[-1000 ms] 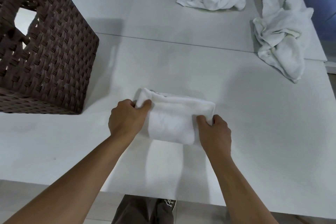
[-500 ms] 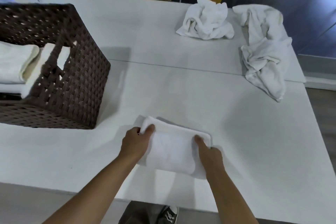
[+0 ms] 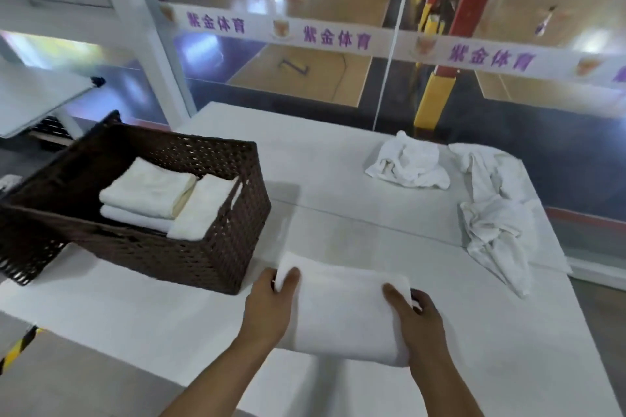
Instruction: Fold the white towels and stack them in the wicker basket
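You hold the folded white towel point(image 3: 342, 311) low in the centre of the frame, one hand at each short end. Your left hand point(image 3: 267, 308) grasps its left end, thumb lying on top and the fingers tucked out of sight beneath. Your right hand point(image 3: 416, 318) grasps the right end the same way, thumb on top and fingers curled round the edge. Whether the towel rests on the white table point(image 3: 508, 366) or is raised just off it cannot be told. The dark wicker basket point(image 3: 189, 261) stands on the table at the left of the frame, just beside your left hand. Inside it a stack of folded towels point(image 3: 149, 193) lies toward the left, and another folded towel point(image 3: 203, 206) leans against the right wall. In the upper right part of the table lie a crumpled towel point(image 3: 406, 162) and, further right, a long rumpled towel point(image 3: 494, 217), both well apart from your hands.
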A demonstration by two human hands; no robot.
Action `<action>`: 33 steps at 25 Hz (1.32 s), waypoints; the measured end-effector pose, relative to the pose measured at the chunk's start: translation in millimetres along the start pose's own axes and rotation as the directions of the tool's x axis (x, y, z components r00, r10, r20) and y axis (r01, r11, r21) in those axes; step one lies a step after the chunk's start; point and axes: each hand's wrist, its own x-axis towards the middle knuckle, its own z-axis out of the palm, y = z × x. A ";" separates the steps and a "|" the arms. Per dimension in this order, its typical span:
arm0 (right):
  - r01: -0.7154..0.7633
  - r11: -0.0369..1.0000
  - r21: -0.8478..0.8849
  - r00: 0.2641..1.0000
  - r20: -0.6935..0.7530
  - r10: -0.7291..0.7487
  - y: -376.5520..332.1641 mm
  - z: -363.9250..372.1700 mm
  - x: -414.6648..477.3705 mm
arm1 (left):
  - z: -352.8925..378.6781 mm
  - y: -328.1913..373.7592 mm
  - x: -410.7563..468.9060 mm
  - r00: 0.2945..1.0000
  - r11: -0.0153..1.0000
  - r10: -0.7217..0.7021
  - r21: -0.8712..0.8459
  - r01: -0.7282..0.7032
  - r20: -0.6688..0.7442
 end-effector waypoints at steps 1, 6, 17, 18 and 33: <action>0.051 0.999 -0.002 0.999 0.017 -0.051 -14.8 4.6 -4.7 | -11.0 9.0 -1.0 0.999 0.999 0.023 -0.040 -0.024 -0.022; 0.295 0.955 -0.022 0.956 0.000 -0.295 -71.9 27.9 -28.1 | -54.8 43.6 -7.6 0.983 0.988 0.145 -0.037 -0.150 -0.114; 0.417 0.908 -0.034 0.909 -0.005 -0.417 -137.1 141.0 -50.8 | -153.9 55.3 57.6 0.974 0.965 0.188 -0.159 -0.207 -0.123; 0.417 0.908 -0.031 0.908 -0.017 -0.418 -142.2 154.6 -53.8 | -164.1 55.4 68.5 0.973 0.964 0.198 -0.158 -0.215 -0.120; 0.379 0.925 -0.001 0.925 -0.017 -0.379 -167.4 375.3 -50.4 | -319.6 16.5 228.9 0.994 0.993 -0.079 -0.079 0.085 0.078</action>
